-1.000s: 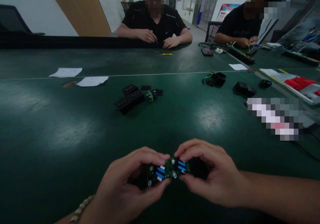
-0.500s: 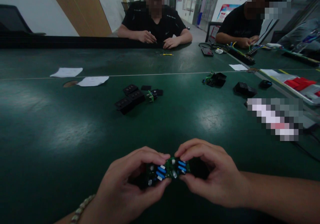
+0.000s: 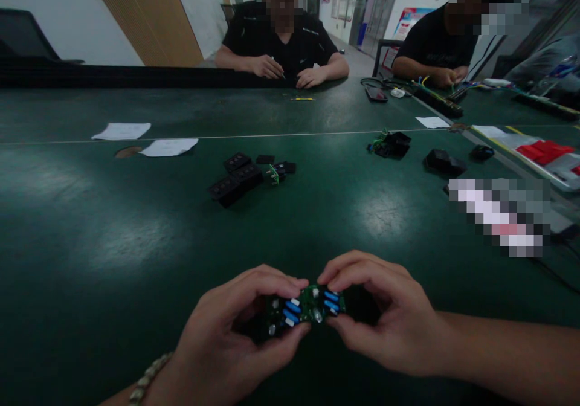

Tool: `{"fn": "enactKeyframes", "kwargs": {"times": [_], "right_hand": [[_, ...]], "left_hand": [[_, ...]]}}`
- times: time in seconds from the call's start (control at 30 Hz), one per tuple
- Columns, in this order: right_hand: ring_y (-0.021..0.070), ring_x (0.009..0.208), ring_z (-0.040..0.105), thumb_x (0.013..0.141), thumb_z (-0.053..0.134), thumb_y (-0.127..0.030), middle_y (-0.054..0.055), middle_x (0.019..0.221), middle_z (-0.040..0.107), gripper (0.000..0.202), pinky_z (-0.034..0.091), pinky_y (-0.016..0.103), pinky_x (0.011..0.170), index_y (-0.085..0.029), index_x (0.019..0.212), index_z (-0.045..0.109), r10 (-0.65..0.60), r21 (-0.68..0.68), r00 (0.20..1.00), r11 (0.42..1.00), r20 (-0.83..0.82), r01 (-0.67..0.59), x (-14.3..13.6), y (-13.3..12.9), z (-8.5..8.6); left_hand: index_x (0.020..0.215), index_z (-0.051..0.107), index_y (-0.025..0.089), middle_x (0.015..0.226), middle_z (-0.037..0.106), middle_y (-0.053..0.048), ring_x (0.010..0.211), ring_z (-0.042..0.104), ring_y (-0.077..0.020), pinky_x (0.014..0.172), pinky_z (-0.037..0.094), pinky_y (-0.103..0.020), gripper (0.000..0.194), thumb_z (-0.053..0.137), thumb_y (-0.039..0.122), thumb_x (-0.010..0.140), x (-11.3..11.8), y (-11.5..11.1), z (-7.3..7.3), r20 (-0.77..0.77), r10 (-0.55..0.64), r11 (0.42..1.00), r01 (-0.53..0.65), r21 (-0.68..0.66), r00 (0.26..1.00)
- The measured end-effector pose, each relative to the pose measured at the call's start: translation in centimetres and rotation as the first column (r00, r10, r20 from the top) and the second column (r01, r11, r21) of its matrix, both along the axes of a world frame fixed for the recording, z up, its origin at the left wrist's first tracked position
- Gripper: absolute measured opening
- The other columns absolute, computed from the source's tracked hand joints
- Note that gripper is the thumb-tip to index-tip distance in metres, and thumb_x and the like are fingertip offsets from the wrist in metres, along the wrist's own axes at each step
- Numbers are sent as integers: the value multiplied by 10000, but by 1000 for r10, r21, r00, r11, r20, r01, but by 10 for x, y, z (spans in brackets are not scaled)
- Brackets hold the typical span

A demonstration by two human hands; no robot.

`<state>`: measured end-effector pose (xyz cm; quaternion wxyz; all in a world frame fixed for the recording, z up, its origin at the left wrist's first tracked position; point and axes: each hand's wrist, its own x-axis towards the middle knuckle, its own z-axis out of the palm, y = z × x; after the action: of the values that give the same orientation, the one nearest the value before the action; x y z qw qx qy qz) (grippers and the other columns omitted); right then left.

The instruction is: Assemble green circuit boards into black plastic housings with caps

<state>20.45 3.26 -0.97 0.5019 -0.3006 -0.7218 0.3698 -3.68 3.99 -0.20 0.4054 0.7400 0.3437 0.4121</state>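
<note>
Between my two hands, just above the near part of the table, is a green circuit board (image 3: 310, 302) with blue, white and silvery components facing up. My left hand (image 3: 244, 321) grips its left end, thumb on the near edge and fingers on the far edge. At the right end, my right hand (image 3: 385, 315) pinches it the same way. The outer ends of the board are partly hidden by the fingers. I cannot tell whether it is one board or two joined side by side.
Several black plastic housings (image 3: 238, 176) lie mid-table, beside a small part with a green board (image 3: 274, 174). More black parts (image 3: 394, 145) sit farther right. Paper sheets (image 3: 168, 147) lie on the left. Two people sit across the green table (image 3: 149, 225).
</note>
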Motion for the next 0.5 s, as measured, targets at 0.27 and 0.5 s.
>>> {"fn": "enactKeyframes", "kwargs": {"times": [0.27,0.5], "right_hand": [[201,998,759,785,786,-20,104,1096,758,379,634,308,854,-154,1131,710,10,-6,1000,1000,6,-10,0,1,0],[204,1008,758,788,796,-24,102,1111,756,402,636,320,863,-163,1155,708,20,-9,1000,1000,20,-20,2,0,1]], "left_hand": [[1122,696,297,1059,820,31,958,810,-134,838,648,-158,475,791,-13,774,0,0,-1,3,-1,1000,1,2,1000],[1113,709,291,1062,827,31,980,807,-133,861,642,-154,463,799,-6,770,0,-2,-3,-7,18,999,-18,30,1000]]}}
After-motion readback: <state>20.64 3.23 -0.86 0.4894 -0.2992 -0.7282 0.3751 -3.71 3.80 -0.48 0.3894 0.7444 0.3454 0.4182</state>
